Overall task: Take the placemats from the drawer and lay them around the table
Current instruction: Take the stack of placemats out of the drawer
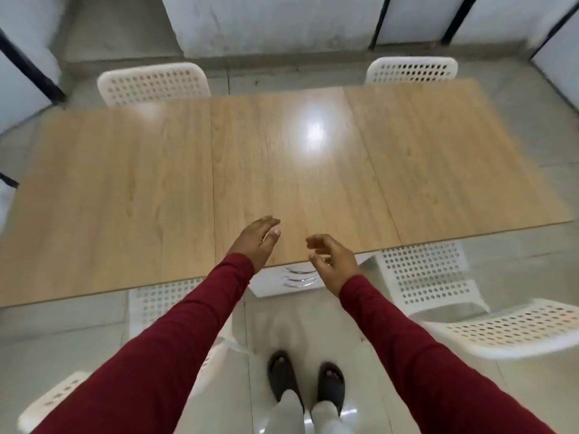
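Both hands reach forward over the near edge of the wooden bench [125, 183], and both are released and carry nothing. The left hand [257, 242] has its fingers nearly straight and its palm turned inward; the right hand [332, 260] has its fingers loosely curled around air. No placemats are visible anywhere, so by my reading they are still inside the drawer unit [291, 278], a white cabinet with three curved chrome handles that sits tucked under the bench edge, just below and between the two hands. That position likely explains the reach: the hands look set to drop to the handles, though which drawer holds the mats cannot be told from here. The bench top beyond the hands shows only a bright glare patch, so the laying-out has not yet begun. White perforated chairs mark the likely places: one beyond the left hand [153, 84] and one beyond the right [412, 70] on the far side, and on the near side one partly hidden under the left sleeve [163, 305] and one just right of the right hand [426, 274]. The person stands close, dark slippers [307, 382] on the tiled floor below the hands.
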